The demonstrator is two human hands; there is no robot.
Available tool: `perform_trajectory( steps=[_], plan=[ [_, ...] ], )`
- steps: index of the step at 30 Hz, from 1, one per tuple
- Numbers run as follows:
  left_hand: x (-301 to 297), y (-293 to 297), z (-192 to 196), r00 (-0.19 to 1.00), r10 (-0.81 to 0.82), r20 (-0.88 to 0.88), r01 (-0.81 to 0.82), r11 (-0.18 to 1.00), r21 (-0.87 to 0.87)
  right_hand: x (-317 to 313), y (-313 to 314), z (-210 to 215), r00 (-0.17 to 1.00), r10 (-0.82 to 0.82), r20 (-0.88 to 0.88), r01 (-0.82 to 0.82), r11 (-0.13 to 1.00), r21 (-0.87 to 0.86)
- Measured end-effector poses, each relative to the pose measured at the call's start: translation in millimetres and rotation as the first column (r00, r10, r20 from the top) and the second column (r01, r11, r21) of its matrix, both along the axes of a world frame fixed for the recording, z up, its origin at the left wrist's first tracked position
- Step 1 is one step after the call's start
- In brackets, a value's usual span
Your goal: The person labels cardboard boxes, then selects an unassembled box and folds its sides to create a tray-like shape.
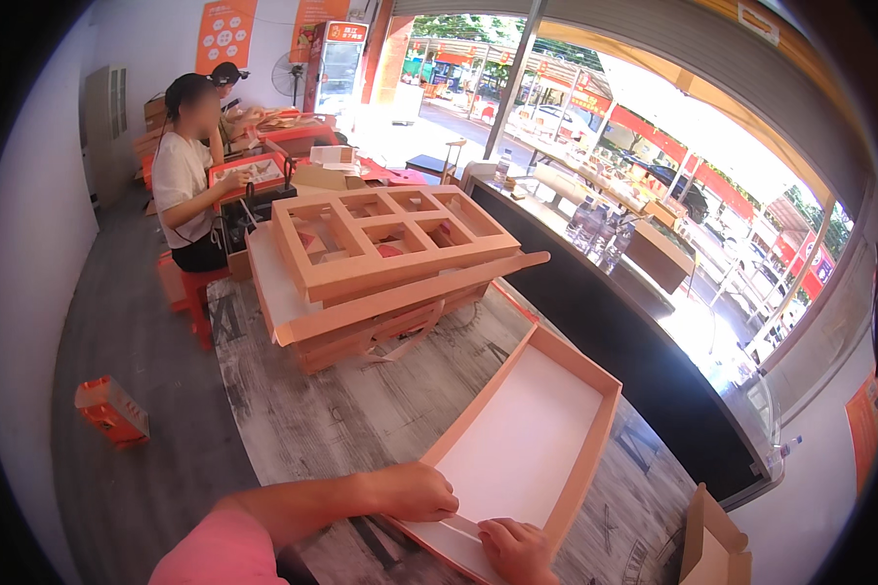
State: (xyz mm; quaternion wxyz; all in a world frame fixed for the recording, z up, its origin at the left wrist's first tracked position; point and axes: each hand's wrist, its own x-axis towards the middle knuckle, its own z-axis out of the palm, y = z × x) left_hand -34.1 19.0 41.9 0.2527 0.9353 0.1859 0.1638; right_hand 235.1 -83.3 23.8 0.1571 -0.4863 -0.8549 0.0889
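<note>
A shallow cardboard tray with orange-brown walls and a white inside lies lengthwise on the table in front of me. My left hand is closed at the tray's left side near its close end, knuckles up. My right hand has its fingers curled over the cardboard near the right wall. Between the two hands runs a narrow pale fold or strip of the tray. The fingertips of the left hand are hidden, and the lower picture edge cuts off part of the right hand.
A stack of cardboard frames with window openings stands farther back on the wood-patterned table. An open carton is at lower right. Water bottles stand on a counter. Two people work beyond; an orange bag is on the floor.
</note>
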Motion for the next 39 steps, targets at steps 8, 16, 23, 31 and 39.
perform_trajectory(
  steps=[8, 16, 23, 31, 39],
  plan=[
    [0.8, -0.3, -8.3, 0.999, -0.003, 0.034, 0.001, 0.999, 0.036, -2.0, -16.2, 5.8, 0.991, -0.068, 0.116, 0.056, 0.993, 0.100],
    [-7.0, 1.4, -9.2, 0.997, -0.047, 0.057, 0.050, 0.997, -0.051, -3.0, -12.8, 13.9, 0.996, -0.084, 0.025, 0.084, 0.996, 0.012],
    [-21.8, 15.8, -11.1, 0.966, -0.118, 0.230, 0.112, 0.993, 0.037, -1.5, -12.7, 20.0, 0.990, -0.138, 0.021, 0.139, 0.986, -0.095],
    [-49.2, 13.7, -11.8, 0.919, -0.053, 0.390, 0.052, 0.999, 0.013, 6.0, -21.1, 45.9, 0.994, -0.072, -0.081, 0.064, 0.993, -0.095],
    [-71.8, 15.6, 18.4, 0.850, 0.239, 0.470, -0.215, 0.971, -0.106, 58.2, -49.4, 53.1, 0.918, -0.225, -0.327, 0.306, 0.925, 0.224]
  ],
)
